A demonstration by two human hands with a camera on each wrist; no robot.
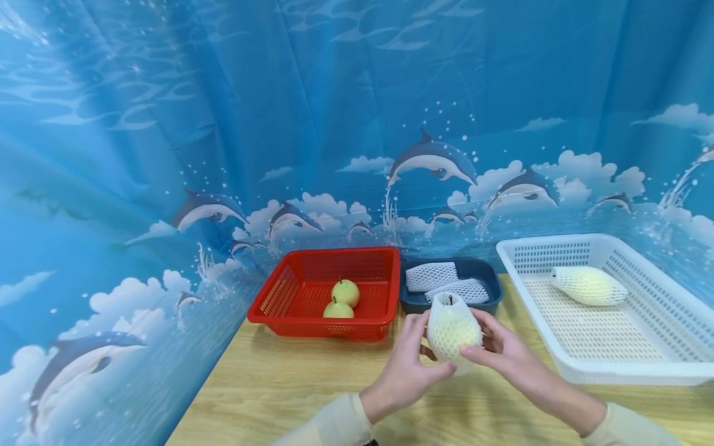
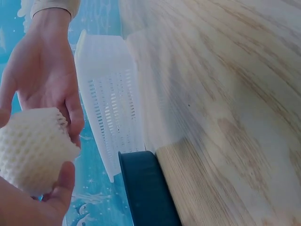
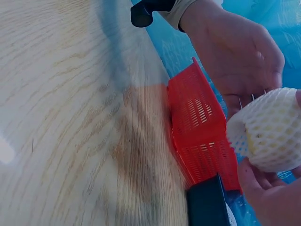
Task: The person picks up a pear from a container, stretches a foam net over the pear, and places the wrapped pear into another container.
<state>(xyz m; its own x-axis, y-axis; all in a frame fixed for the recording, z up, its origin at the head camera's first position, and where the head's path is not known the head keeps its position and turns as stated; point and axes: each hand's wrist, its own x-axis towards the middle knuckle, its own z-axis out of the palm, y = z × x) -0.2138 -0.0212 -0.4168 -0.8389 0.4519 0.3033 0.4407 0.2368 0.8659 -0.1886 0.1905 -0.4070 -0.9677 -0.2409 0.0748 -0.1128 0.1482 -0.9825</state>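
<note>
A pale yellow-green pear in a white foam net sleeve (image 1: 454, 337) is held up over the table between both hands. My left hand (image 1: 406, 367) grips it from the left, thumb low on the near side. From the right, my right hand (image 1: 514, 358) holds the same pear, its thumb pressing the net. The pear's dark stem shows through the open top of the sleeve. In the right wrist view, part of the fruit shows at an open end of the net (image 3: 277, 129). Fingers behind the fruit are partly hidden.
Left of the hands stands a red basket (image 1: 268, 310) with two bare pears (image 1: 346, 292). Behind the hands, a dark blue tray (image 1: 493, 282) has flat foam nets (image 1: 431, 276) in it. The white basket (image 1: 636, 373) at right contains a netted pear (image 1: 591, 286). A dolphin-print curtain (image 1: 334, 124) backs the wooden table (image 1: 268, 390).
</note>
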